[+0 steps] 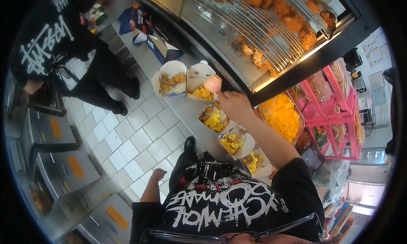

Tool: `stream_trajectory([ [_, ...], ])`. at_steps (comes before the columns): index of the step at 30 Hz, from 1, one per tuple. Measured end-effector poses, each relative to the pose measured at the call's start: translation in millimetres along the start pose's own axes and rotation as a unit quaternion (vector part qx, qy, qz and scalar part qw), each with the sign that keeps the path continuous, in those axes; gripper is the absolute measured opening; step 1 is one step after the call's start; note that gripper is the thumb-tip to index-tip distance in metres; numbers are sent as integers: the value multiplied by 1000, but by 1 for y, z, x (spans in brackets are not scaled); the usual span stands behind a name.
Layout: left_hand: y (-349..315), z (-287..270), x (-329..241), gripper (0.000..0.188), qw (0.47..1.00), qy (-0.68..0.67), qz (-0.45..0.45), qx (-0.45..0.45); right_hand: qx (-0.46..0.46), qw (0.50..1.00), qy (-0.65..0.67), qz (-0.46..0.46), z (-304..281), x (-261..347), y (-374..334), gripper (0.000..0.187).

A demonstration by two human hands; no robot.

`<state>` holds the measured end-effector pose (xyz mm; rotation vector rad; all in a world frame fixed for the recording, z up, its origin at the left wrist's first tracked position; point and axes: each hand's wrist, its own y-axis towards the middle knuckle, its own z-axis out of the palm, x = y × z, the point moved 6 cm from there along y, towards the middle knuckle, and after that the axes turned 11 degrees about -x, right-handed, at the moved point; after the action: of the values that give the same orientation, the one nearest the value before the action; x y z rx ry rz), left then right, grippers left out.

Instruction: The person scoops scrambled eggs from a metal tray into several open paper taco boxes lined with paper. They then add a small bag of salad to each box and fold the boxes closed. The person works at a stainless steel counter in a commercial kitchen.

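Note:
My right hand (233, 107) is closed round a pink scoop (213, 83), held tilted over an open paper box (199, 73) with rice and yellow scrambled egg (202, 93) in it. To its left stands another box (157, 83) holding fried chicken pieces (172, 80). Nearer to me, several more boxes with chicken and egg line the counter, among them one (243, 149) by my body. A tray of scrambled egg (282, 117) lies right of my forearm. Hanging low at my side, away from the counter, my left hand (157, 175) is loosely curled with nothing visible in it.
A glass-fronted warmer (237, 70) with fried chicken on wire racks rises behind the boxes. Dark blue folded boxes (163, 49) lie on the counter's far end. Pink baskets (335, 117) stand at right. A co-worker (63, 44) stands at far left, above steel drawers (63, 170).

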<state>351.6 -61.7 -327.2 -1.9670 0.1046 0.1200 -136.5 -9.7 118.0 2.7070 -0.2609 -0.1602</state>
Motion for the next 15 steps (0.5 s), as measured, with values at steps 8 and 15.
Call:
stream_trajectory([
  [8,15,-22,21,28,987,-131,-74,-50,-121,961,179,170,-45,-9,-8,22],
  [15,-68,-217,-145,37,777,-298,221,-508,-45,705,429,563,-112,-62,-138,20],
])
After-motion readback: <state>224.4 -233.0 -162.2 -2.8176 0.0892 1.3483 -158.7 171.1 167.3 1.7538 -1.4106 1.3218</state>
